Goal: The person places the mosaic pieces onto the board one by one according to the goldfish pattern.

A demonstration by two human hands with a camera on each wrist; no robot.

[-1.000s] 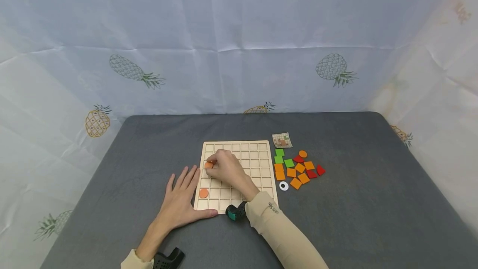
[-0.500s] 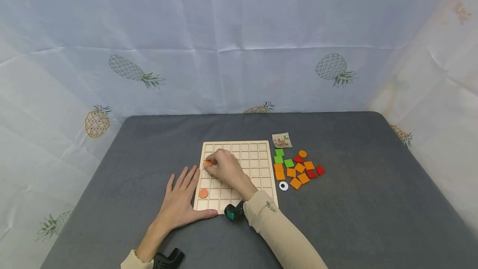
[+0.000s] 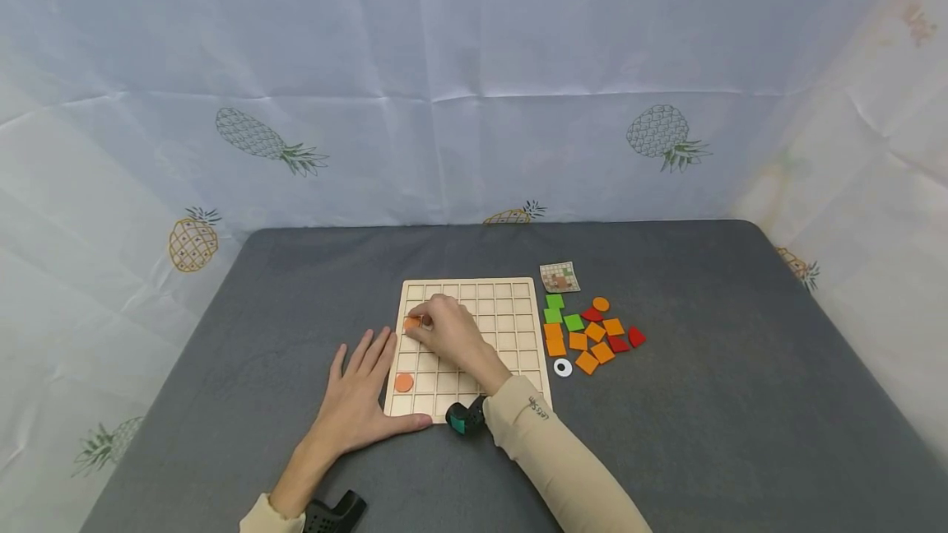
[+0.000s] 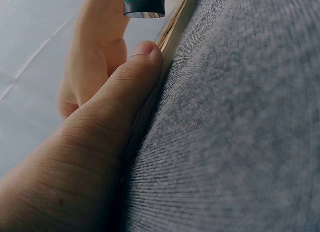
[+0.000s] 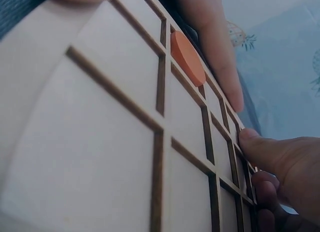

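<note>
A pale wooden grid board (image 3: pixel 511 325) lies on the grey table. My left hand (image 3: pixel 359 397) is spread along its left side, fingers straight at the left edge; in the left wrist view the thumb (image 4: pixel 125 81) presses the front edge. With thumb and fingertips, my right hand (image 3: pixel 452 336) pinches an orange disc (image 3: pixel 411 324) at a left-column cell, partly hidden by the fingers. A second orange disc (image 3: pixel 403 382) sits nearer, in the same column. It also shows tilted in the right wrist view, where the pinched disc is mostly hidden behind the right hand (image 5: pixel 290 167).
Right of the board lie green squares (image 3: pixel 573 323), orange squares (image 3: pixel 587 363), red pieces (image 3: pixel 618 345), another orange disc (image 3: pixel 601 304) and a white ring-like disc with a dark centre (image 3: pixel 563 368). A small printed card (image 3: pixel 559 277) lies behind them. A pineapple-print cloth (image 3: pixel 474 155) hangs behind the table.
My right hand has shifted very slightly left with the pinched orange disc, then stayed nearly still. The left hand and the loose pieces keep their places.
</note>
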